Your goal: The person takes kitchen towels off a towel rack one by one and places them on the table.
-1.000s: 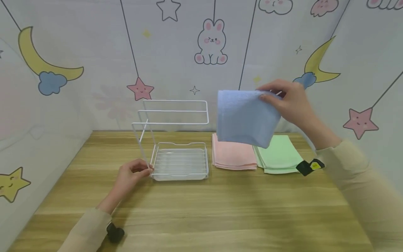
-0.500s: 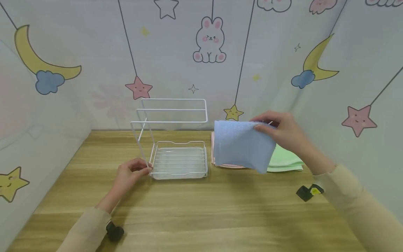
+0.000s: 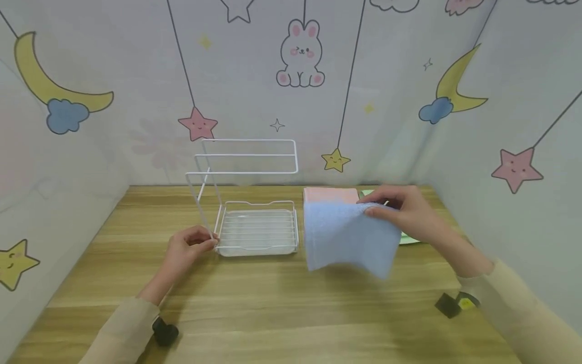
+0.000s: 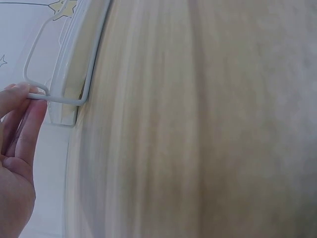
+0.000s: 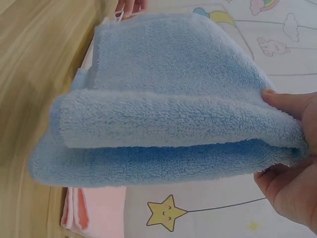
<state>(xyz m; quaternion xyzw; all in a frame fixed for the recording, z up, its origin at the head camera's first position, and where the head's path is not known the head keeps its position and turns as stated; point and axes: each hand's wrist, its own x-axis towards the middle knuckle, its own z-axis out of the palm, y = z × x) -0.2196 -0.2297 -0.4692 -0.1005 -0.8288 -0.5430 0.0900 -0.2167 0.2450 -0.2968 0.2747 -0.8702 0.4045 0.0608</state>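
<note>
A folded light blue towel (image 3: 350, 237) hangs from my right hand (image 3: 406, 212), pinched along its upper edge between thumb and fingers. The right wrist view shows the towel's thick folded layers (image 5: 168, 119) drooping apart at the loose end. My left hand (image 3: 188, 247) pinches the lower front left corner of a white wire rack (image 3: 243, 173). In the left wrist view, thumb and fingers close on the rack's wire (image 4: 59, 99). The rack has raised bars above and a slatted base over a pale tray (image 3: 259, 247). Behind the blue towel lies a folded pink towel (image 3: 329, 194), partly covered.
A folded green towel (image 3: 411, 239) lies at the right, mostly hidden by my right hand and the blue towel. The wooden table (image 3: 254, 308) meets a white cloth backdrop (image 3: 254, 91) printed with stars, moons and a rabbit along its back and sides.
My right hand has lowered the blue towel from above the pink and green towels to in front of them. The left hand keeps its grip on the rack.
</note>
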